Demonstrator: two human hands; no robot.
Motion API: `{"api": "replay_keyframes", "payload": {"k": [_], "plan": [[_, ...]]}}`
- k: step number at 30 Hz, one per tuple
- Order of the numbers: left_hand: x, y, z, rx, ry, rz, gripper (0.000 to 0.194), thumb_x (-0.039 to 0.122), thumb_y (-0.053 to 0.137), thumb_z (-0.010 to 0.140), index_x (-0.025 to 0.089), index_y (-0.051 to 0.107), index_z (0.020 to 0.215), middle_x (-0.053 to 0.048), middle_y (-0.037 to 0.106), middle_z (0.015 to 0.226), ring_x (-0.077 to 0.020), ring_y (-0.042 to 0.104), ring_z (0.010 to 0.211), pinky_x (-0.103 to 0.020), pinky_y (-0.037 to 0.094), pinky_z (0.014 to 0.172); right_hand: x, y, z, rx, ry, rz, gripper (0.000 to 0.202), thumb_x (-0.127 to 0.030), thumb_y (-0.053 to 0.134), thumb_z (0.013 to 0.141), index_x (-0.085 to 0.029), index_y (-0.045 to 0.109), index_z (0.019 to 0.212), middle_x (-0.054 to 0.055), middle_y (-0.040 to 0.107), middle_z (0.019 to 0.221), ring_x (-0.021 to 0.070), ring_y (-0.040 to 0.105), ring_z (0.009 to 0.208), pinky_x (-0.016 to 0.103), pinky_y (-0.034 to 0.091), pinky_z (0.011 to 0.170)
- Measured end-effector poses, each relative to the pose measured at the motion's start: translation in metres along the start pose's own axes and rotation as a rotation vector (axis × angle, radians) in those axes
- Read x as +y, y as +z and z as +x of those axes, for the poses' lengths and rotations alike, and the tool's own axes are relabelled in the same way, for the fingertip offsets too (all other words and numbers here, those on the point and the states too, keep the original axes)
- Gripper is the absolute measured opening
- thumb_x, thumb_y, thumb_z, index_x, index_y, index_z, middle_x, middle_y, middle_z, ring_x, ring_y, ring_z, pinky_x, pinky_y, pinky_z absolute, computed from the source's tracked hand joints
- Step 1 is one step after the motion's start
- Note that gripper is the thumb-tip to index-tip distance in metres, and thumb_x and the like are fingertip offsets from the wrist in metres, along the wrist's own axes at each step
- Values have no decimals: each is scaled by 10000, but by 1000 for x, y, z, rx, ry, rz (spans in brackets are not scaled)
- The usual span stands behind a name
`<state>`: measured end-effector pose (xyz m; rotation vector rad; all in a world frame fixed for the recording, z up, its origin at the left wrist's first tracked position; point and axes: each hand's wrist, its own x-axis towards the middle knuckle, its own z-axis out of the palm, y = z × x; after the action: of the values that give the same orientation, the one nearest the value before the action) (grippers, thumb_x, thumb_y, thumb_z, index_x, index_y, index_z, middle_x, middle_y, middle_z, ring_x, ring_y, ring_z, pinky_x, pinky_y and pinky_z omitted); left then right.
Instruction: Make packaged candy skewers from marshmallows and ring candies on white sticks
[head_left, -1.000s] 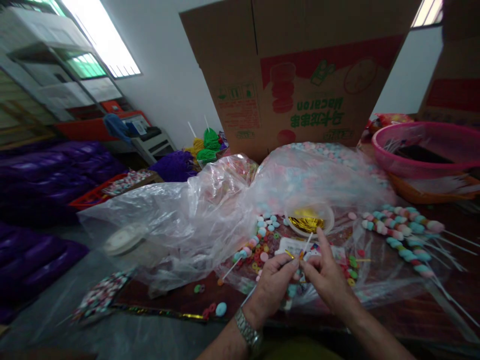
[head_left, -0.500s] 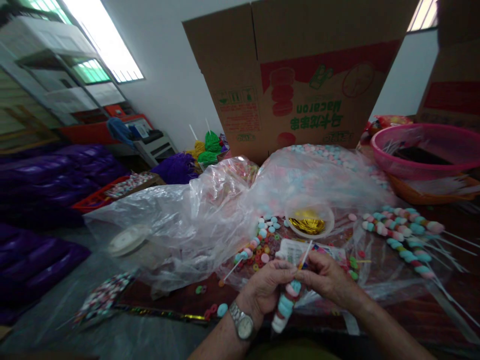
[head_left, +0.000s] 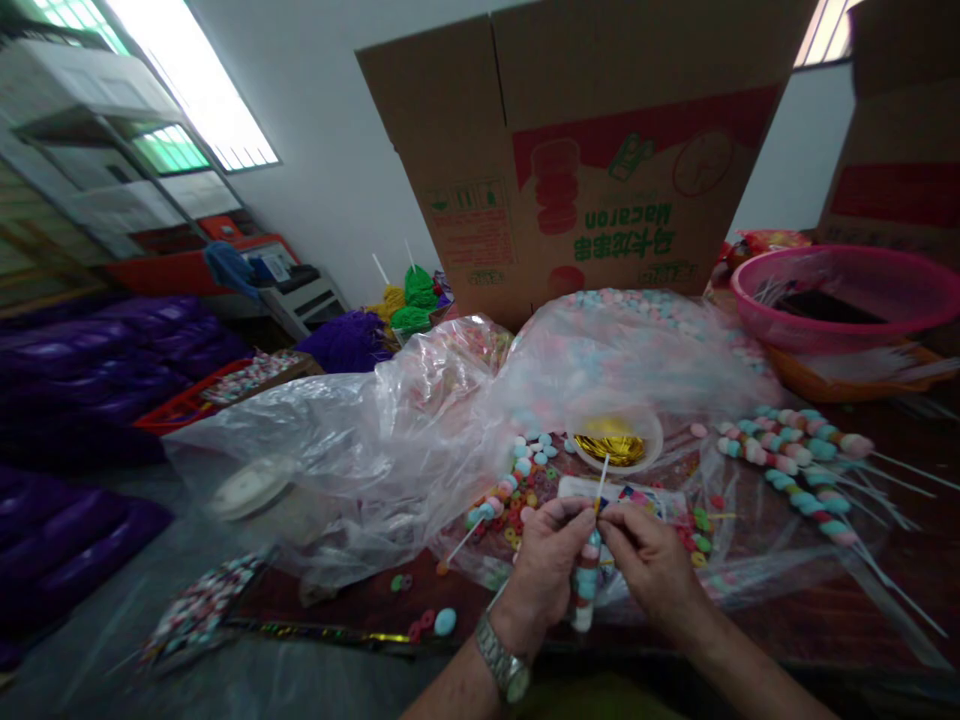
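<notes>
1. While the white tub (head_left: pixel 658 452) with gold strips (head_left: pixel 613 450) is taken as landmark, the marshmallow skewer (head_left: pixel 586 585) is seen on its near side, held nearly upright between the two hands, with its bare stick (head_left: pixel 603 475) pointed up toward the tub.
2. By the left hand (head_left: pixel 541 565), nearer than the tub and slightly to its left, the skewer is gripped just above the topmost piece; thumb and forefinger are pinched together, and the other fingers are curled in.
3. By the right hand (head_left: pixel 656 560), nearer than the tub and slightly to its right, the gold tie (head_left: pixel 598 504) around the stick is pinched between the fingertips; whether the stick is pressed too cannot be told.
4. A watch (head_left: pixel 504 660) is worn on the left wrist, nearer than the tub.
5. A printed white packet (head_left: pixel 576 490) is partly covered by the hands, just in front of the tub.
6. Ring-shaped candies (head_left: pixel 538 497) are scattered to the tub's near left, with another skewer (head_left: pixel 495 505) laid among them.
7. Filled skewers (head_left: pixel 799 450) are piled well to the tub's right, their sticks turned away from it.
8. Behind the tub, a clear bag (head_left: pixel 615 345) is filled with pastel marshmallows, and farther back a cardboard box (head_left: pixel 600 160) is stood.
</notes>
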<state>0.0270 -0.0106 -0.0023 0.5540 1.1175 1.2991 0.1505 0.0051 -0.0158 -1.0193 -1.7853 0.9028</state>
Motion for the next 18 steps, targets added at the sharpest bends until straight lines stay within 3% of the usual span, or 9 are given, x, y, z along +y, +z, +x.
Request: {"api": "replay_keyframes", "payload": {"k": [7, 9, 11, 12, 14, 16, 17, 18], "plan": [[14, -6, -4, -103, 180, 441, 264, 361, 670, 690, 133, 633, 820, 4, 574, 651, -71, 470, 467, -186, 383, 449, 4, -11, 7, -127, -362, -371, 218, -122, 344, 876, -179, 532, 781, 59, 583, 709, 174, 551, 672, 281, 418, 605], [16, -5, -6, -104, 287, 526, 324, 365, 660, 704, 163, 609, 952, -5, 580, 701, -101, 503, 535, -210, 415, 510, 4, -17, 11, -84, -447, -506, 225, -111, 341, 863, -181, 517, 742, 60, 561, 678, 183, 526, 648, 292, 395, 589], [16, -2, -9, 7, 398, 585, 491, 390, 673, 696, 191, 544, 1126, -39, 601, 829, -148, 554, 684, -244, 445, 627, -1, -22, 15, 43, -497, -594, 214, -120, 352, 858, -187, 508, 727, 53, 539, 655, 187, 507, 640, 300, 379, 599], [17, -1, -11, 66, 393, 591, 566, 420, 669, 699, 198, 503, 1192, -55, 604, 878, -168, 565, 750, -259, 446, 676, -5, -23, 15, 127, -501, -604, 200, -128, 363, 856, -190, 506, 731, 48, 532, 648, 186, 502, 643, 301, 374, 609], [25, 0, -13, 78, 212, 508, 627, 528, 595, 734, 192, 462, 1246, -67, 614, 871, -189, 581, 772, -283, 446, 693, -18, -21, 13, 222, -498, -546, 170, -139, 387, 847, -197, 502, 737, 36, 523, 638, 178, 493, 638, 297, 362, 614], [43, -4, -16, -58, -24, 299, 653, 657, 446, 764, 182, 501, 1208, -46, 621, 735, -188, 593, 664, -298, 450, 636, -30, -13, 8, 103, -503, -406, 157, -131, 400, 821, -203, 494, 718, 25, 527, 635, 161, 482, 609, 282, 343, 580], [56, -9, -18, -131, -79, 174, 689, 712, 375, 757, 179, 544, 1159, -41, 620, 685, -191, 596, 630, -306, 453, 622, -34, -9, 7, 5, -461, -318, 156, -129, 407, 806, -204, 485, 693, 16, 528, 627, 151, 475, 587, 272, 330, 554], [68, -15, -21, -160, -19, 58, 717, 756, 323, 737, 196, 588, 1096, -31, 614, 629, -188, 593, 591, -311, 456, 611, -37, -5, 8, -80, -391, -229, 163, -132, 407, 793, -205, 467, 661, 5, 521, 612, 139, 465, 564, 261, 317, 527]]}}
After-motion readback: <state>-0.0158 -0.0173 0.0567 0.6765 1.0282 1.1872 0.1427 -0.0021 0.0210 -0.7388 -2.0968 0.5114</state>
